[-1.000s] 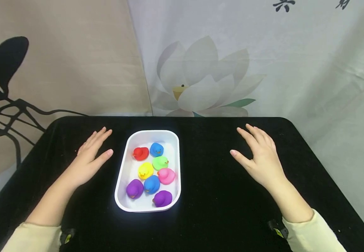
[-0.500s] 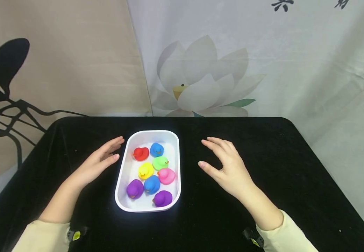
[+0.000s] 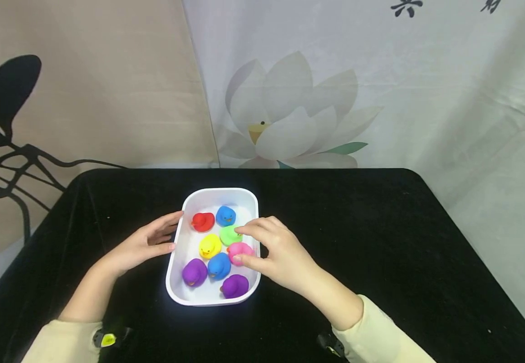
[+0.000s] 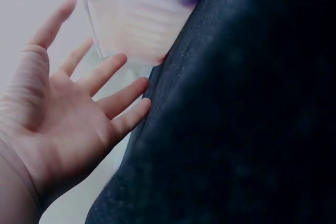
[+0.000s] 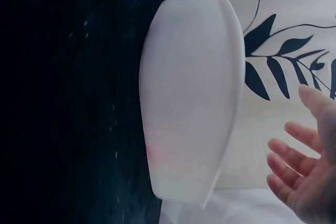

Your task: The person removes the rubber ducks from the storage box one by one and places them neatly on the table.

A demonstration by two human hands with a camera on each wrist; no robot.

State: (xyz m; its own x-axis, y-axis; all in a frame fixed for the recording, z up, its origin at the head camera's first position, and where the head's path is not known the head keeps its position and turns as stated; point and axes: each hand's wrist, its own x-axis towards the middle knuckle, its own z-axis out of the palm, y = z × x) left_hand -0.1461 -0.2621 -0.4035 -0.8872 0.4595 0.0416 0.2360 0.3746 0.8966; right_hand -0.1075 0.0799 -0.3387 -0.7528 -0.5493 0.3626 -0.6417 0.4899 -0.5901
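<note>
A white tray [image 3: 176,295] holds several toy ducks: a red duck [image 3: 203,222], a yellow duck [image 3: 210,246], a green duck [image 3: 229,235], a pink duck [image 3: 238,250], blue ones and purple ones. At the tray's left wall is my left hand [image 3: 146,243], its fingers extended by the rim; whether they touch it I cannot tell. My right hand [image 3: 278,252] hovers over the tray's right rim, thumb and fingers apart above the pink and green ducks. In the right wrist view, that hand's fingers bend slightly and hold nothing.
Black cloth covers the table [image 3: 357,227]. Behind it hangs a light curtain [image 3: 448,101] printed with a lotus and dark leaves. The tray stands left of the table's middle.
Both hands have moved inward to the tray. My right hand came from the far right to over the ducks; my left came in to the left rim. The tray stayed put.
</note>
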